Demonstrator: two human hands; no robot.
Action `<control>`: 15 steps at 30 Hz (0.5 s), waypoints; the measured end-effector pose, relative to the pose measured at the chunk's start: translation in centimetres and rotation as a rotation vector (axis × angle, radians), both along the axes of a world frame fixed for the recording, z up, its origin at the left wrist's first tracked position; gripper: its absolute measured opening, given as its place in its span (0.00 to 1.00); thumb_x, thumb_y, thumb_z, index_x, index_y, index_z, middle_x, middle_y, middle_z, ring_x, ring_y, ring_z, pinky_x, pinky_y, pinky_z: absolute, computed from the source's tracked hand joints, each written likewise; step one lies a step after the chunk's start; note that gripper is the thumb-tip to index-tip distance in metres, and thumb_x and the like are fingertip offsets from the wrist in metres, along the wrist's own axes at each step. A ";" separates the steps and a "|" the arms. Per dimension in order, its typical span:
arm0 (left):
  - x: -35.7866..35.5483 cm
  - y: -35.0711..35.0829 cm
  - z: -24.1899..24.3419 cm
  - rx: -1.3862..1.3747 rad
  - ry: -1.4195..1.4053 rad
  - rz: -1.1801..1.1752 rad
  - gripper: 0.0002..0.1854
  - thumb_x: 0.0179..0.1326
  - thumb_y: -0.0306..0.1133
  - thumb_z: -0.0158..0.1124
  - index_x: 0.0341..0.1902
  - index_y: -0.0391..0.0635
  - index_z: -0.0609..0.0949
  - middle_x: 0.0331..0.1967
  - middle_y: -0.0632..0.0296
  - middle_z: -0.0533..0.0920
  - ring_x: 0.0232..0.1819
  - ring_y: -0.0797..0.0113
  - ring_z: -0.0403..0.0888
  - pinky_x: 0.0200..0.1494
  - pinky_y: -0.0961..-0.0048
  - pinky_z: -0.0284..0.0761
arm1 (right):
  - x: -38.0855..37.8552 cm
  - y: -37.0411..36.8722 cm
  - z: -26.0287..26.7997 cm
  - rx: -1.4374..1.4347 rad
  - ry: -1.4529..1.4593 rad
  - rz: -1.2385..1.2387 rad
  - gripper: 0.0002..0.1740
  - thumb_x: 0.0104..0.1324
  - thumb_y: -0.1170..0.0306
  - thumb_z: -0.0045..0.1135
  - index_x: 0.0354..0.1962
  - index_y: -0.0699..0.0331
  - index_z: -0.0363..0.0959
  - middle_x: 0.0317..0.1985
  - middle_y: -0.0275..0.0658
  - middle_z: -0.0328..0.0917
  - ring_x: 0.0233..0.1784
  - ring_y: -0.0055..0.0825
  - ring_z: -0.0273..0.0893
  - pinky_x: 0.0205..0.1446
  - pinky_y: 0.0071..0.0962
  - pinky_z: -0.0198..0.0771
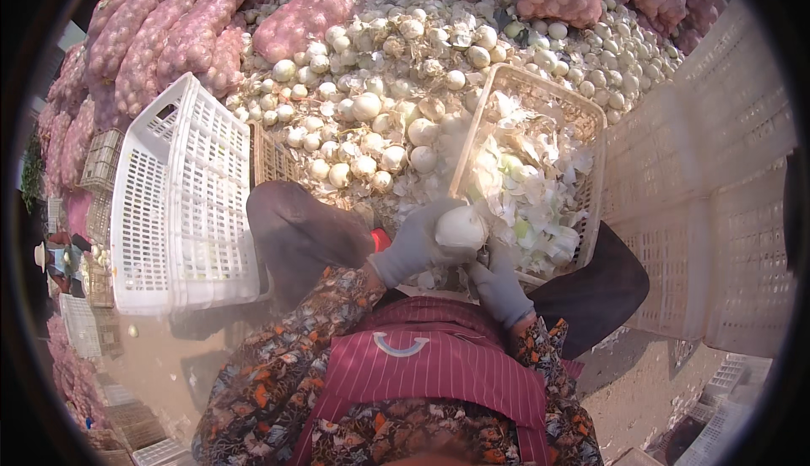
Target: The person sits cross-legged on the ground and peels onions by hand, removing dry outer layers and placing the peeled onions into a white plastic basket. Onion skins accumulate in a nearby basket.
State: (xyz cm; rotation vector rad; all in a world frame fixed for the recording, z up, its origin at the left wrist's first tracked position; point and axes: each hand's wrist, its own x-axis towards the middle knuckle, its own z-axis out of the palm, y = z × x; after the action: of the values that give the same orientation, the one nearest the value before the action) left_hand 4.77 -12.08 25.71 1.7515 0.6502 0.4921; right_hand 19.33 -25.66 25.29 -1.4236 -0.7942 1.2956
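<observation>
My gloved left hand (421, 238) grips a large white onion (461, 226), mostly peeled and pale, above my lap. Just below and right of it, my gloved right hand (501, 289) is closed around a small dark tool (483, 256), perhaps a knife, most of which the fingers hide. Close to the right hand stands a tan plastic crate (598, 149) holding loose onion skins (528, 194). In front of my knees lies a heap of whole white onions (367, 106) mixed with dry, papery skins.
Nested white plastic crates (212, 194) stand by my left knee, a brown crate (273, 154) behind them. Tall stacked crates (671, 232) wall the right side. Pink mesh sacks of onions (202, 29) are piled behind the heap. Another person (63, 260) is at the far left.
</observation>
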 end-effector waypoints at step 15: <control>0.0 -0.4 0.8 -0.791 -0.312 -0.101 0.34 0.65 0.44 0.66 0.69 0.40 0.69 0.58 0.55 0.78 0.59 0.64 0.78 0.63 0.67 0.75 | -0.6 -0.5 3.4 0.252 -0.144 0.062 0.22 0.68 0.72 0.51 0.59 0.62 0.63 0.25 0.33 0.73 0.15 0.16 0.62 0.17 0.16 0.55</control>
State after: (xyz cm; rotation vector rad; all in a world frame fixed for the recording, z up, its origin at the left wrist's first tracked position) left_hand 4.80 -12.46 26.55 0.9299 0.4413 0.3560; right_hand 18.77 -26.17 28.69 -1.3077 -1.0663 1.1040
